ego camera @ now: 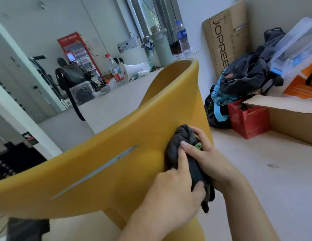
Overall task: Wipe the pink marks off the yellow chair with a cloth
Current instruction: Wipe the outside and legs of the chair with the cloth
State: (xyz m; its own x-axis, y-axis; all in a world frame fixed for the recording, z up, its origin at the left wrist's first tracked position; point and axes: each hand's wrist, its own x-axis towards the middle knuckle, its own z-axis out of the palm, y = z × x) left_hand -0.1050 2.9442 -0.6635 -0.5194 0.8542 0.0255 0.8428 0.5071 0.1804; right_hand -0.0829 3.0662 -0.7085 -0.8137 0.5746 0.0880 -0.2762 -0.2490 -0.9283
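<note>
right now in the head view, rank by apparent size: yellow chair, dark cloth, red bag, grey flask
1. yellow chair
2. dark cloth (nearer camera, so unsure)
3. red bag
4. grey flask

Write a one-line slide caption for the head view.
The left hand and right hand grip a dark cloth pressed against the back of the yellow chair.

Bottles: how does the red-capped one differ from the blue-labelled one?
The red-capped bottle carries a red label; the blue-labelled bottle carries a blue one. The red-capped bottle stands nearer, beside the white megaphone; the blue-labelled bottle stands farther back, by the window. Both are clear plastic, capped and standing upright.
</note>
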